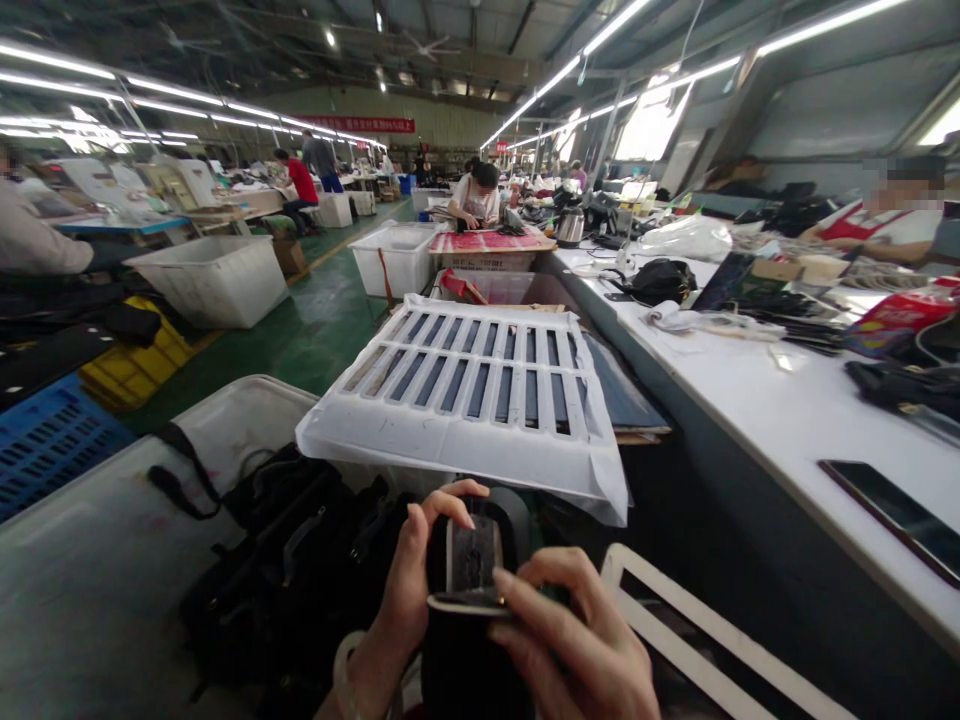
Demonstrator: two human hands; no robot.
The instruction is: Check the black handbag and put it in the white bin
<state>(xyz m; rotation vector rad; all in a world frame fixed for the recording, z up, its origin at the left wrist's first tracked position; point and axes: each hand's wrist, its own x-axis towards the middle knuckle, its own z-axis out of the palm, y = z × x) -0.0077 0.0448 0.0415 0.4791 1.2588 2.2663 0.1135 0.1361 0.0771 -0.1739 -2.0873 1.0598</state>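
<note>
Between both hands (487, 620), black strap piece (474, 556).

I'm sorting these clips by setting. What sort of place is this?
Most likely a bag or leather-goods workshop. Long white worktables run under strip lights, white bins stand on the green floor, and other people work further back. Both hands, left hand and right hand, hold a small black piece.

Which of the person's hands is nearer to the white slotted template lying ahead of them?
Left. The left hand grips the black piece with its thumb just below the white slotted template; the right hand sits lower, further from it.
</note>
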